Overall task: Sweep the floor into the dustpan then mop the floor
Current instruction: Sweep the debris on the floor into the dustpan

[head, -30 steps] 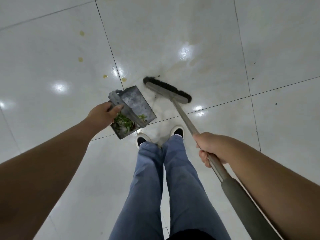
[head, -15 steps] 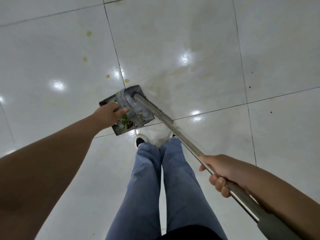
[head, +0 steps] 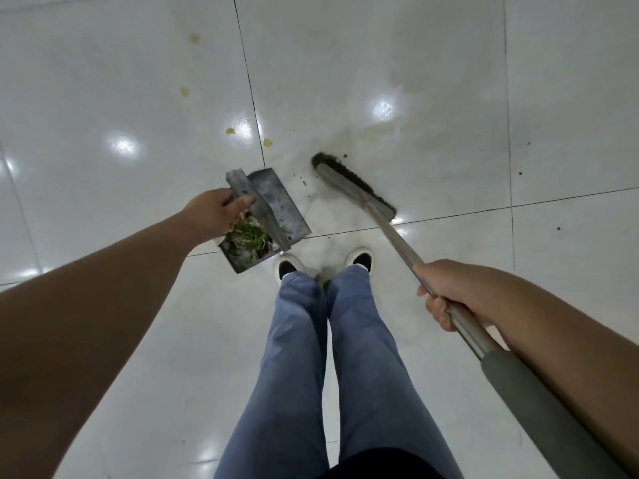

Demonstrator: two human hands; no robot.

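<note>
Left hand (head: 216,213) grips the dustpan (head: 273,205) by its handle bar, fingers curled round it, pan sitting on the floor (head: 432,81) just ahead of the left shoe (head: 288,267); prob. held low and steady so crumbs can be pushed in. Pan's long axis runs near-to-far w/ a slight slant, far edge toward the broom head; green scraps (head: 247,236) piled at the near end, so that's likely the closed back. Right hand (head: 449,293) wraps the broom (head: 352,183) handle mid-shaft. Shaft runs diagonally from lower right up to the head, bristles facing away, head just beside the pan's right side w/ dark specks between. Yellow spots (head: 230,131) lie farther out, unswept. No mop in view.
</note>
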